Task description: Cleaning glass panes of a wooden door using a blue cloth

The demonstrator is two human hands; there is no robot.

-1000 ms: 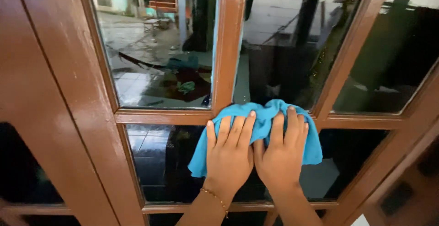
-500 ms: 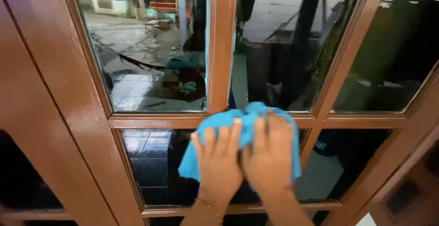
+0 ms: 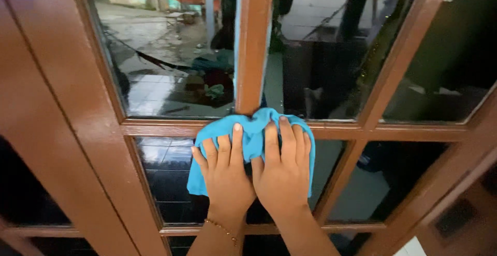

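A: Start near. What are the hands doing?

B: Both are flat on a blue cloth (image 3: 248, 147), side by side, thumbs almost touching. The left hand (image 3: 225, 175) has a thin gold bracelet (image 3: 222, 230) at the wrist; the right hand (image 3: 282, 175) sits just beside it.

A: And the fingers?

B: The left fingers (image 3: 223, 150) are stretched out straight and slightly spread, pressing the cloth rather than gripping it. The right fingers (image 3: 286, 139) are the same, extended upward with the tips near the cloth's top edge. Neither hand is curled around anything.

A: Where does the cloth lie?

B: Against a lower glass pane (image 3: 165, 178) of a brown wooden door (image 3: 57, 131). Its bunched top edge laps over the horizontal bar (image 3: 171, 130) right where the vertical bar (image 3: 252, 43) meets it. The left corner hangs down past the left hand.

A: Farther off?

B: The upper left pane (image 3: 165, 54) shows a wet tiled floor and a yard; the upper right pane (image 3: 331, 48) is darker, with a pale block wall showing at the top.

A: Any containers?

B: I cannot make any out.
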